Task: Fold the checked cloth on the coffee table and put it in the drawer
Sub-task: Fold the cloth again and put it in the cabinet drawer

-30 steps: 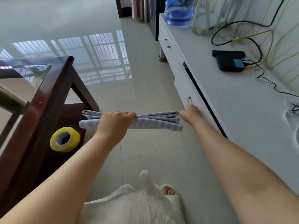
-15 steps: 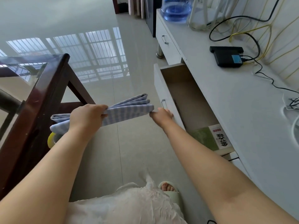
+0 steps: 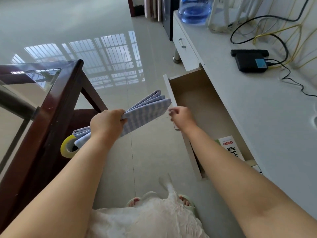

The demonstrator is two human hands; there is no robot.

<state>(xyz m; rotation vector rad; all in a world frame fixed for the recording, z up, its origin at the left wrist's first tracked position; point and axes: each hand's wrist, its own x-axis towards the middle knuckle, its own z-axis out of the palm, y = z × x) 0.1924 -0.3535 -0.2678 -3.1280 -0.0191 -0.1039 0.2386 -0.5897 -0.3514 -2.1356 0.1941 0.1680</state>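
left hand [image 3: 107, 125] gripped folded checked cloth [image 3: 145, 112] beside open drawer [image 3: 197, 100] | right hand [image 3: 182, 116] off handle, fingers loosely curled, empty | risk: fanned layers could catch drawer front; fold might spill open

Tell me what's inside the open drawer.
The drawer shows a bare brown bottom at its far end and a green-and-white printed box near the front. The right forearm covers part of that box and the near corner.
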